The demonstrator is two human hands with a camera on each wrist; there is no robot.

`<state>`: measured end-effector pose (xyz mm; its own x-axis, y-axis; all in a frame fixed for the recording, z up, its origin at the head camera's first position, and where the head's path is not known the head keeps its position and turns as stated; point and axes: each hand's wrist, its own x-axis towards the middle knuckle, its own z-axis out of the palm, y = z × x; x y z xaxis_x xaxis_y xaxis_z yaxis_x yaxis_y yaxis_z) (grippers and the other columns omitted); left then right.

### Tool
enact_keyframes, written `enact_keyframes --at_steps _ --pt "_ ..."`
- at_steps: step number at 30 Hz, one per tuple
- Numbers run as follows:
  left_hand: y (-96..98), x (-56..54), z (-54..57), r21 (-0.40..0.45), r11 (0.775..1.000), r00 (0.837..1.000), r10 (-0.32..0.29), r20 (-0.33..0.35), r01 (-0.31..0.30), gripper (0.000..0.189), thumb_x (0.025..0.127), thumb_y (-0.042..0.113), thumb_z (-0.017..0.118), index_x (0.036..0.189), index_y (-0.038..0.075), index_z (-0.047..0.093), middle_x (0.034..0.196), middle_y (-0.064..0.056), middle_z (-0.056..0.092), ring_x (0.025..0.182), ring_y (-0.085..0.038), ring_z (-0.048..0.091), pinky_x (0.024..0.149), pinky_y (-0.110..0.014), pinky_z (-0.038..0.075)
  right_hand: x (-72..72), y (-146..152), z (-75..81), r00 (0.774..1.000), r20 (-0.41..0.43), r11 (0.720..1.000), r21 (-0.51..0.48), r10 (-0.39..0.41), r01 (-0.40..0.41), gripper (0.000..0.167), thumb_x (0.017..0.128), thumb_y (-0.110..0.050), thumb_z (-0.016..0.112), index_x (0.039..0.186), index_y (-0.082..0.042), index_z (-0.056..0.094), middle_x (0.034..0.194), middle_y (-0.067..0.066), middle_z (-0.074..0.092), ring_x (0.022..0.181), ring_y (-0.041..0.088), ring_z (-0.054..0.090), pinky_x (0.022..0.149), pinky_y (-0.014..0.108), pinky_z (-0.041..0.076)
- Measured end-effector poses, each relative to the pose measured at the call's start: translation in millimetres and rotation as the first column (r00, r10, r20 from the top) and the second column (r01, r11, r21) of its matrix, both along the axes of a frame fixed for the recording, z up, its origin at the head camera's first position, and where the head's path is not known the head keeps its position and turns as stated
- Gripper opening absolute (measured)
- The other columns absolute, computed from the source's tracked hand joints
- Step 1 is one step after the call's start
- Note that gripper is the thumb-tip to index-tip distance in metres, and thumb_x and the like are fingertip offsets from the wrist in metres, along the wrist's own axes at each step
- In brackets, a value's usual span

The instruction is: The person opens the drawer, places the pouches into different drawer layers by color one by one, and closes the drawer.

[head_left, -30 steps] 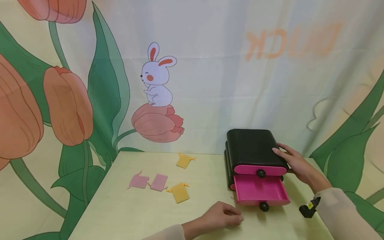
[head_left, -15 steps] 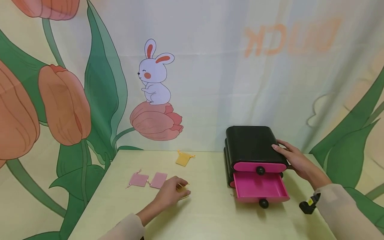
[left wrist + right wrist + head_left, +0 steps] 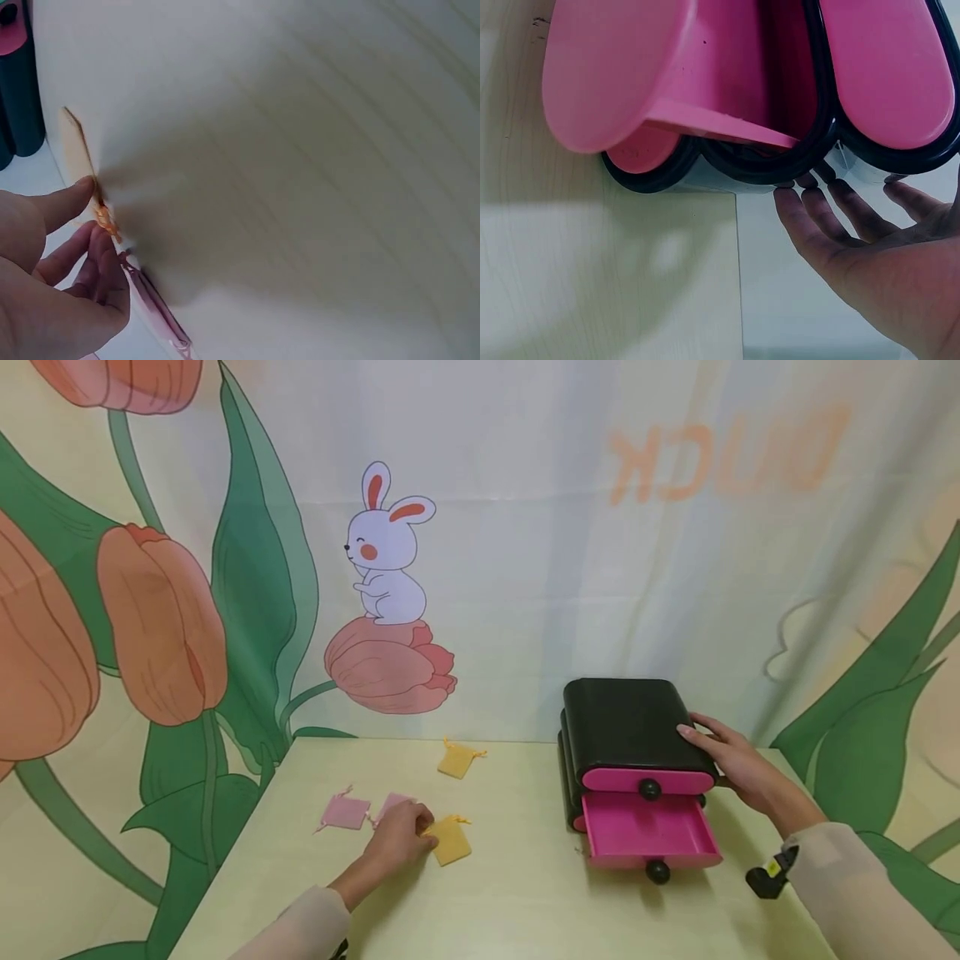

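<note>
Left hand [image 3: 397, 839] has slid off the yellow pouch [image 3: 452, 843] to its strings [image 3: 107, 221], perhaps for easier purchase, pinch uncertain; pouch lies on the table [image 3: 517, 902]; right hand [image 3: 738, 768], spread against the cabinet [image 3: 630, 727], probably steadies it

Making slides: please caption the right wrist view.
Right-hand grip against the side of a black drawer unit, middle pink drawer open.

In the head view we see soft light, faint shadow under the drawer [image 3: 648, 839] and blurred lettering [image 3: 731, 456] well above it. Our left-wrist view is dimmer.
</note>
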<state>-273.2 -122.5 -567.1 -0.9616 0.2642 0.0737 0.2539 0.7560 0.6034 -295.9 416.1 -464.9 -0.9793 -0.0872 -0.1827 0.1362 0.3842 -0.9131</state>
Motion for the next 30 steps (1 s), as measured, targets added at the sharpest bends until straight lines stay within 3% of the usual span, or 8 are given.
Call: enact_keyframes --at_steps 6,12,16,21,24,30 --pt "0.3 -0.4 3.0 0.003 1.0 1.0 -0.003 0.017 0.003 0.021 0.085 0.007 0.089 0.096 0.004 0.071 0.088 -0.004 0.064 0.082 -0.016 0.058 0.075 -0.033 0.053 -0.7 -0.7 -1.4 1.0 -0.005 1.0 -0.005 -0.004 0.004 0.094 0.106 -0.062 0.053 0.171 -0.014 0.006 0.168 0.033 0.023 0.151 0.052 0.03 0.111 0.07 0.041" --pt "22.0 5.0 25.4 0.039 0.99 0.99 -0.133 -0.037 0.135 0.02 0.088 0.012 0.088 0.099 0.005 0.073 0.091 -0.003 0.064 0.084 -0.018 0.062 0.075 -0.029 0.054 -1.4 -0.1 -1.3 1.0 -0.002 1.0 -0.001 0.002 -0.002 0.092 0.108 -0.06 0.05 0.171 -0.012 0.004 0.167 0.035 0.021 0.151 0.054 0.029 0.111 0.072 0.039" --pt "52.5 12.4 46.4 0.094 0.971 0.973 -0.21 -0.093 0.219 0.021 0.09 0.018 0.087 0.103 0.007 0.075 0.094 -0.001 0.066 0.087 -0.018 0.066 0.077 -0.028 0.056 -0.9 0.4 -0.8 1.0 -0.002 1.0 -0.004 0.004 -0.004 0.091 0.108 -0.058 0.05 0.171 -0.012 0.003 0.167 0.035 0.021 0.151 0.054 0.029 0.111 0.072 0.039" --pt "98.7 19.0 72.0 0.124 0.952 0.953 -0.259 -0.155 0.279 0.022 0.09 0.023 0.087 0.107 0.011 0.077 0.097 0.004 0.067 0.088 -0.009 0.066 0.08 -0.027 0.058 -1.3 1.4 -0.9 1.0 -0.004 1.0 -0.005 -0.005 0.004 0.091 0.108 -0.058 0.05 0.171 -0.012 0.004 0.167 0.035 0.021 0.151 0.053 0.03 0.112 0.071 0.04" --pt "128.3 21.1 82.2 0.11 0.95 0.946 -0.27 -0.177 0.292 0.024 0.09 0.026 0.087 0.109 0.013 0.078 0.098 0.006 0.067 0.087 -0.004 0.065 0.08 -0.022 0.057 -0.9 2.4 -1.8 1.0 -0.003 1.0 -0.01 -0.006 0.006 0.09 0.109 -0.057 0.05 0.171 -0.011 0.004 0.167 0.035 0.02 0.151 0.053 0.03 0.111 0.07 0.041" --pt "179.7 23.1 92.0 0.081 0.96 0.955 -0.254 -0.152 0.269 0.024 0.091 0.028 0.086 0.111 0.018 0.078 0.1 0.011 0.063 0.091 -0.004 0.063 0.078 -0.014 0.053 -0.6 0.2 -1.7 1.0 -0.009 1.0 -0.012 -0.004 0.004 0.09 0.109 -0.057 0.05 0.171 -0.01 0.005 0.166 0.035 0.025 0.15 0.053 0.033 0.109 0.064 0.047"
